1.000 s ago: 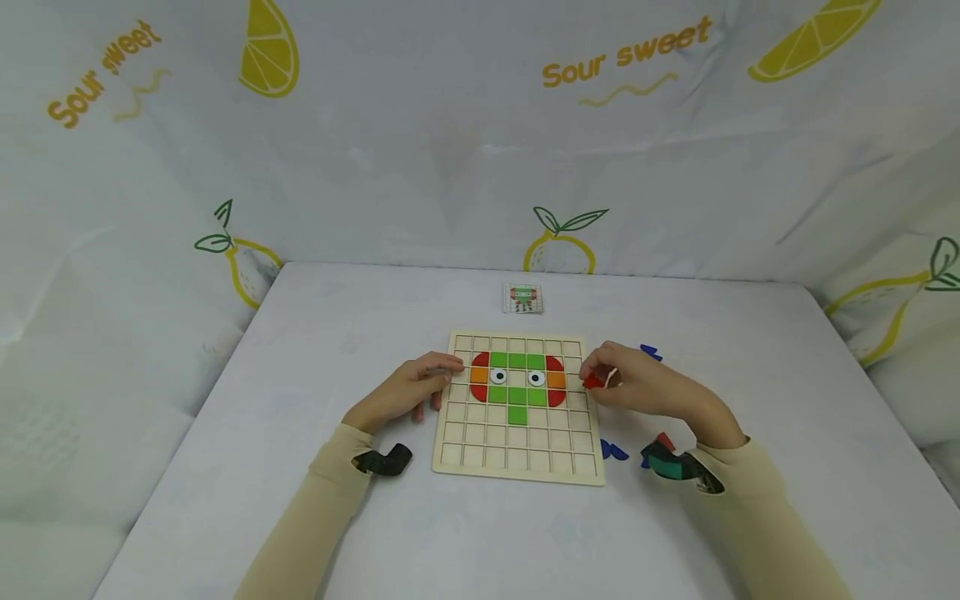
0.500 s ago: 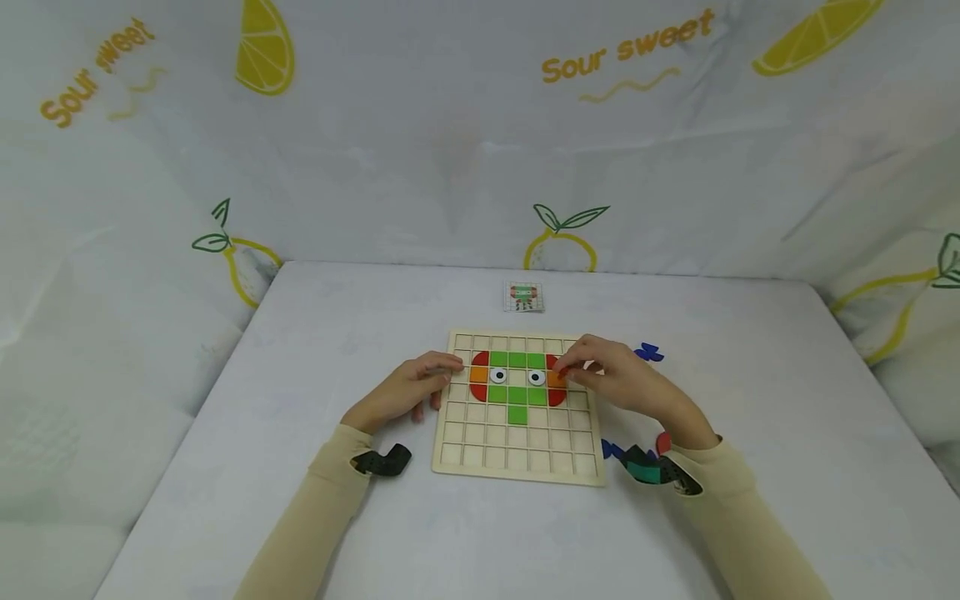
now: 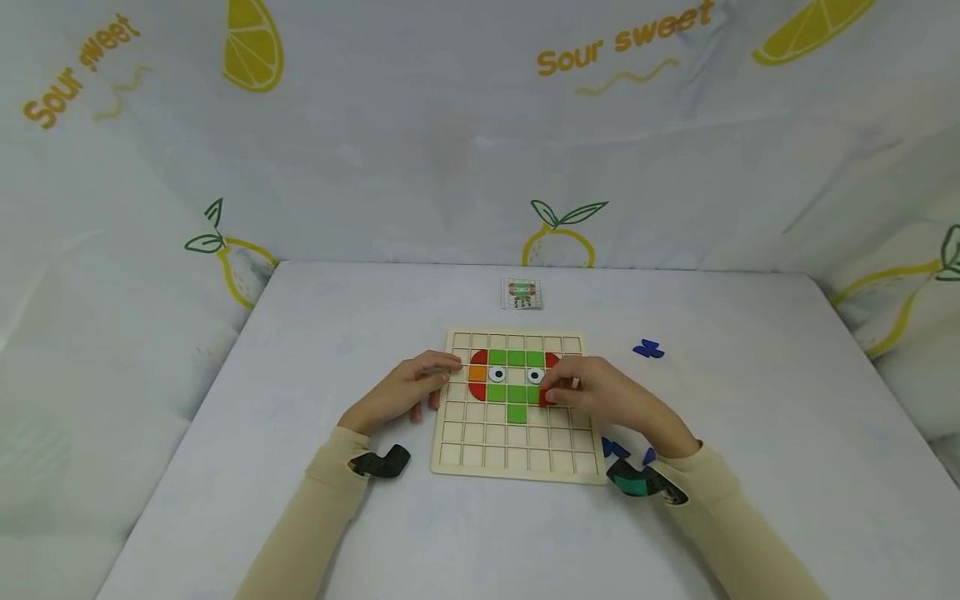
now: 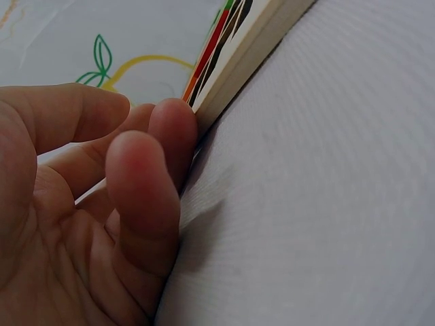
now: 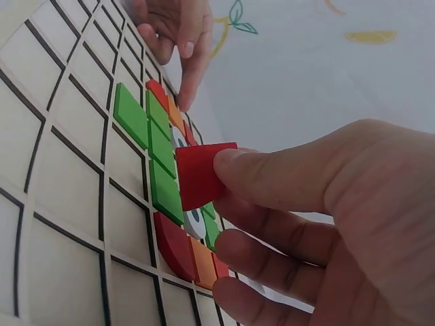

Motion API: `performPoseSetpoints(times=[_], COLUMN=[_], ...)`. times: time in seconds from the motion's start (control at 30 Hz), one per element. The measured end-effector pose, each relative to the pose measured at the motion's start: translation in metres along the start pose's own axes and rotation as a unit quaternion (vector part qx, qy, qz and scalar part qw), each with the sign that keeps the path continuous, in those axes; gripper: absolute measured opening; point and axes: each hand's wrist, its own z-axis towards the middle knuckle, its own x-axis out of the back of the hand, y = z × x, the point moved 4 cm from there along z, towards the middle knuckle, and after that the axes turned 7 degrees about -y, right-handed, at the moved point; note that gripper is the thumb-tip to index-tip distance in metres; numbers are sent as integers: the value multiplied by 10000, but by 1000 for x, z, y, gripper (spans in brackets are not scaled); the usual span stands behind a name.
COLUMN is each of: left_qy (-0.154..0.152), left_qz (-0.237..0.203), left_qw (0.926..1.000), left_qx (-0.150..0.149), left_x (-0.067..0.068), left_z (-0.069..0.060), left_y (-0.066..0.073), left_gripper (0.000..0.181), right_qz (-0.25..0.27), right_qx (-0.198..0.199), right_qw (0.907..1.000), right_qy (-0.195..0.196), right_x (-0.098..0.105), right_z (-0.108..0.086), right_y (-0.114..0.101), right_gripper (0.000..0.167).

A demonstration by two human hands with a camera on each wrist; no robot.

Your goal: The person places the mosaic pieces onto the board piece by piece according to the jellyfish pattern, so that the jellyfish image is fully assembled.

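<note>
A pale wooden grid board [image 3: 517,458] lies on the table, bearing a face-like pattern of green tiles [image 3: 517,414], round eye tiles [image 3: 497,374], an orange tile [image 3: 477,373] and red rounded tiles [image 3: 477,391]. Above the board's right part, my right hand [image 3: 603,392] pinches a red tile [image 5: 200,173] with one curved edge between thumb and fingers. In the right wrist view this tile is tilted and apart from the board's cells. My left hand [image 3: 401,387] rests beside the board's left edge, fingers relaxed and fingertips at the rim [image 4: 228,75].
Behind the board lies a small card [image 3: 522,293] with a printed grid figure. Loose blue pieces [image 3: 649,348] lie to the right, and more blue pieces [image 3: 618,450] sit near the board's right edge, close to my right wrist.
My right hand has carried the red tile leftward from the board's right edge to over the pattern, then slightly nearer to me. The left hand has stayed in place.
</note>
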Motion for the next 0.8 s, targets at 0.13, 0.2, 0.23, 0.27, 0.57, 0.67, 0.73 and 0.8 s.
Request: performPoseSetpoints(times=[0.13,0.2,0.23,0.27,0.57,0.67,0.73,0.8], left_qy=[-3,4,13,20,40,38,36,32], left_qz=[-10,-9,4,8,-25,-39,-36,-40], left_qw=[10000,10000,10000,10000,10000,9999,9999,9999], left_qx=[21,46,52,56,74,95,100,110], left_x=[-1,-1,-1,-1,0,-1,-1,-1], left_z=[0,-1,-1,-1,-2,-2,-2,-2], left_y=[2,2,3,3,2,3,3,4], left_gripper=[33,33,33,33,33,33,33,33], right_qz=[5,-6,-5,7,-96,-254,-328,-388], right_qx=[-23,-9,17,26,41,58,58,28], right_qw=[10000,9999,9998,9997,9995,9994,9993,9991], right_qy=[-53,-143,-185,-237,-296,-227,-188,-162], right_x=[-5,-8,-10,-11,-21,-23,-24,-25], right_z=[1,2,2,3,7,8,8,8], right_y=[1,1,1,1,-3,-5,-5,-5], right_gripper=[11,13,14,14,14,13,12,11])
